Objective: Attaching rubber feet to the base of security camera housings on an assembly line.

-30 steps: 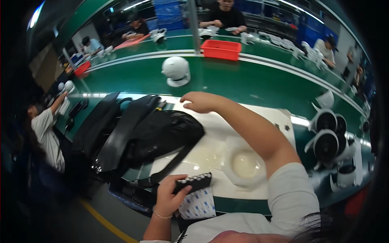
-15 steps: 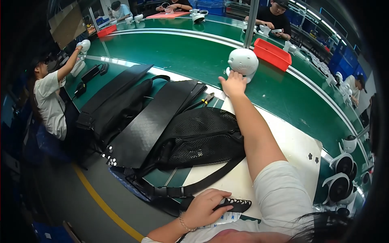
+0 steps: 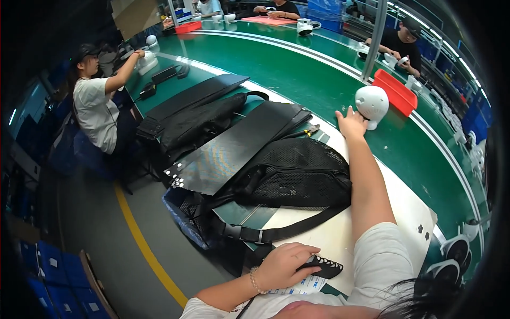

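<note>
My right hand (image 3: 352,125) reaches far across the bench with fingers apart. Its fingertips are at the lower left side of a rounded white plastic housing (image 3: 371,102), dotted with small holes; firm contact cannot be made out. Close to my body, my left hand (image 3: 284,268) is closed around a black strip (image 3: 328,267) with a row of pale marks along its edge. A white printed sheet (image 3: 303,285) lies just under that hand. Between my arms sits a black mesh bag (image 3: 297,178) with a buckled strap (image 3: 297,228).
Black flat panels (image 3: 239,141) and another black bag (image 3: 204,121) lie to the left, near pliers (image 3: 312,129). A red bin (image 3: 396,92) stands beyond the housing. Round black-and-white parts (image 3: 451,260) are at right. Co-workers sit left (image 3: 95,109) and across the bench (image 3: 402,45).
The whole view has swung, so the bench things appear farther right. My right hand has shifted toward the left side of the white housing, fingers more spread. My left hand keeps the black strip.
</note>
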Motion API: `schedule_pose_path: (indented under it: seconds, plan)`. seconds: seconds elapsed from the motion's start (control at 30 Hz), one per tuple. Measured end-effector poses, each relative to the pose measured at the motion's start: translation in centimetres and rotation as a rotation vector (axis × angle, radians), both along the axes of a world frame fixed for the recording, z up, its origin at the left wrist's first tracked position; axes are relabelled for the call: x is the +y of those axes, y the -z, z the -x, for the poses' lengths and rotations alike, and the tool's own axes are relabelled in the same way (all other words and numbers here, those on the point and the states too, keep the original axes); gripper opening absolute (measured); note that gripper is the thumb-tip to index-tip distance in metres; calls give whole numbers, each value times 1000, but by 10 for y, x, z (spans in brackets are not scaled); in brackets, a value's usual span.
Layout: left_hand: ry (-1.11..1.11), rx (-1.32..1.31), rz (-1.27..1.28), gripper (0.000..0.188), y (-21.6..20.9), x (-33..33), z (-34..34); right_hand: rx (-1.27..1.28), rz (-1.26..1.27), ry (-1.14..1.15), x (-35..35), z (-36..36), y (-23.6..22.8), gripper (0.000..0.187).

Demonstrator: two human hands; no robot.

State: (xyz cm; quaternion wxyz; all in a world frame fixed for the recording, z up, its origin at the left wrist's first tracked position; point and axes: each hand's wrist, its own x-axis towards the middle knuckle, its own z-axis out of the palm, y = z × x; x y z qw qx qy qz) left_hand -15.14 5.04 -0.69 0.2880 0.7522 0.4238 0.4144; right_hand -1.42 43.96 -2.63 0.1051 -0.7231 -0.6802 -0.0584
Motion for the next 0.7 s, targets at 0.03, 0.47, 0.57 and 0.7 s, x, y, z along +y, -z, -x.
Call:
schedule_pose_path:
  seconds: [0.03,0.47,0.57,0.7]
  plan:
    - [-7,3,0,26,0,-1,0,-9,-5,19,-2,2,-4,65]
    - [-102,-175,66,19,-1,-7,-8,967,-228,-381,-121,-184,-105,29]
    - [-85,-501,200,26,1,-21,-13,1278,-181,-358,-224,-199,-128,25]
    - [115,-629,90,21,3,-41,-45,1640,-36,-359,-330,-223,-127,26]
